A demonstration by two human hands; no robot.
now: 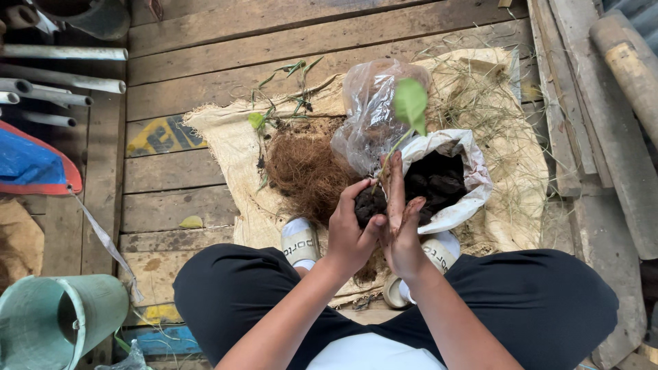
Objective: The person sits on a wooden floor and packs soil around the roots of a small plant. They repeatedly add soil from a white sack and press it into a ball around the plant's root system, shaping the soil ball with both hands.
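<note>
My left hand [349, 229] and my right hand [401, 226] are pressed together around a dark ball of soil [369, 204] at the root of a small seedling. Its thin stem rises from the soil to a green leaf [410, 103]. The right hand's fingers stand straight along the stem; the left hand cups the soil from the left. Just beyond the hands a white sack [466, 147] lies open with dark soil [439, 181] inside. A clump of brown coconut fibre [305, 171] lies to the left of it, and a crumpled clear plastic bag [370, 113] lies behind.
All this rests on a burlap cloth [236, 147] spread over wooden planks. More small green seedlings [277, 103] lie on the cloth's far left. A green bucket [58, 322] lies at lower left, metal pipes [62, 82] at upper left, planks and a pole [627, 65] at right.
</note>
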